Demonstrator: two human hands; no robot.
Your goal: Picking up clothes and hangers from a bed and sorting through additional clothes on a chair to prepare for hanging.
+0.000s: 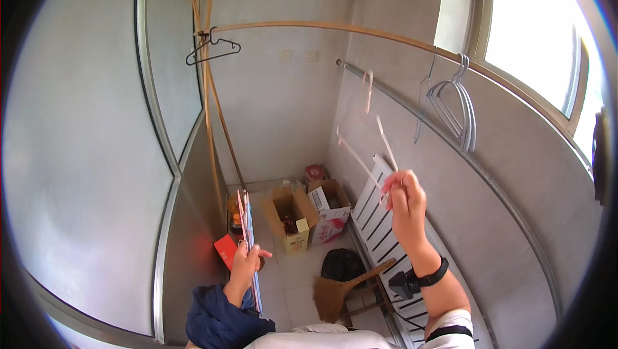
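My left hand grips a bundle of thin hangers, pinkish, white and blue, held edge-on. Navy cloth is draped over my left forearm. Raised on the right, my right hand holds a pale pink hanger, blurred and partly faint, with its hook upward. That hook appears below the horizontal wooden pole and apart from it. Several grey hangers and a thin wire hanger hang from the pole at right. Black hangers hang at its left end.
Crossed wooden sticks support the pole's left end. A metal pipe runs along the right wall. Below are an open cardboard box, another carton, a straw broom, a black bag and a white slatted panel.
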